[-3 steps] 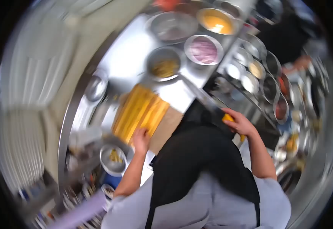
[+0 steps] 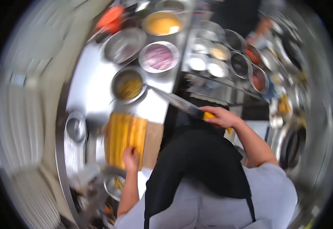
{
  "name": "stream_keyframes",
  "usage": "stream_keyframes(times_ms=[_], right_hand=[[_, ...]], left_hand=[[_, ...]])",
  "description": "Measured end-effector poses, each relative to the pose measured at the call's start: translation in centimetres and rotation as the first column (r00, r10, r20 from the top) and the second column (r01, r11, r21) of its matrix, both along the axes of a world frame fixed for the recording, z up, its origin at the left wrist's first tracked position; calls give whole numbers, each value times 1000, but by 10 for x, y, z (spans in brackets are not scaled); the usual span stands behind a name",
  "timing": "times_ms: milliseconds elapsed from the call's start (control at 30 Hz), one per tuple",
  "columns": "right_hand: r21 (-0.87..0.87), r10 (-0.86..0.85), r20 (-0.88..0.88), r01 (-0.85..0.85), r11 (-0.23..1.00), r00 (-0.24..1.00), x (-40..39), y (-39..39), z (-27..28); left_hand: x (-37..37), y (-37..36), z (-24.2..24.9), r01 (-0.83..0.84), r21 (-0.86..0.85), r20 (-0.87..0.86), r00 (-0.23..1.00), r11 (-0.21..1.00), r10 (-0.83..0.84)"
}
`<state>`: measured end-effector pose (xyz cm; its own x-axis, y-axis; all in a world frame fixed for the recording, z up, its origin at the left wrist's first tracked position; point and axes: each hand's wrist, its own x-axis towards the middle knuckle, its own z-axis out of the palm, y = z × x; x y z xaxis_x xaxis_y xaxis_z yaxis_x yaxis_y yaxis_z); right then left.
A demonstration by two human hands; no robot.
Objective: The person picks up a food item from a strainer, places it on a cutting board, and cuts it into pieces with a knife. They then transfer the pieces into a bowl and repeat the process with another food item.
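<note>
Now the view has swung since the frame a moment ago: the bowls and the board sit lower and further left in the picture, and everything is motion-blurred. The hands themselves keep the same jobs, so the cutting work looks paused rather than advanced; no stroke is under way.

Right hand (image 2: 222, 117): grip closed fully round the yellow handle of a long knife (image 2: 178, 103). The blade runs away from the grip, up and to the left, out over the edge of the steel worktop (image 2: 92, 87); its tip ends close to a steel bowl of yellowish-green chopped food (image 2: 128, 86). The blade is lifted clear of the board, not on the food.

Left hand (image 2: 130, 157): fingers curled, pressed down on the near end of a row of long yellow strips (image 2: 125, 133). These lie side by side on a wooden cutting board (image 2: 154, 144). Whether the fingers pinch a strip or only hold the row flat, I cannot tell.

Beyond the knife tip: a bowl of pinkish-purple shreds (image 2: 159, 57), a bowl of orange-yellow mix (image 2: 162, 23), an emptier steel bowl (image 2: 124, 45). Left of the left-hand grip, a small steel cup (image 2: 76, 126). Another person's hand (image 2: 263, 26) works at the far bowls.
</note>
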<state>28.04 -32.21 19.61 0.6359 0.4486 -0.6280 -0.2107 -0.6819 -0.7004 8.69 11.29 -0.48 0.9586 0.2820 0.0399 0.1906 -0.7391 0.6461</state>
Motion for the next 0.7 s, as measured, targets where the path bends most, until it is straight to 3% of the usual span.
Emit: stream_keyframes(times_ms=[33,133,200,300,400,500,633,667,700], right_hand=[[54,-28,-19,29,998,999,-16,11,-10],[54,-122,-2,121,991,993,-49,-9,-11],[54,-175,29,174,983,984,-74,-32,-7],[74,-290,16,288,955,957,-111,-65,-16],[147,-388,-17,386,910,921,-137,-88,-44],[196,-474,-61,476,857,878,-157,-116,-56],[279,-546,-31,532,800,837,-198,-180,-67],[298,-572,-19,550,780,820,-213,-200,-70],[312,-585,-20,561,767,811,-231,-221,-66]], left_hand=[[-4,35,19,54,67,-117,992,996,-46],[25,66,39,132,14,-196,972,991,-127],[62,60,71,87,69,-185,980,994,-73],[130,94,70,-7,-93,131,991,996,20],[189,70,145,-64,-201,309,943,978,125],[242,69,126,-10,-138,293,955,990,50],[258,-45,148,72,9,331,941,997,-71],[264,-84,146,274,-149,400,895,950,-196],[266,-138,152,368,-196,393,879,909,-271]])
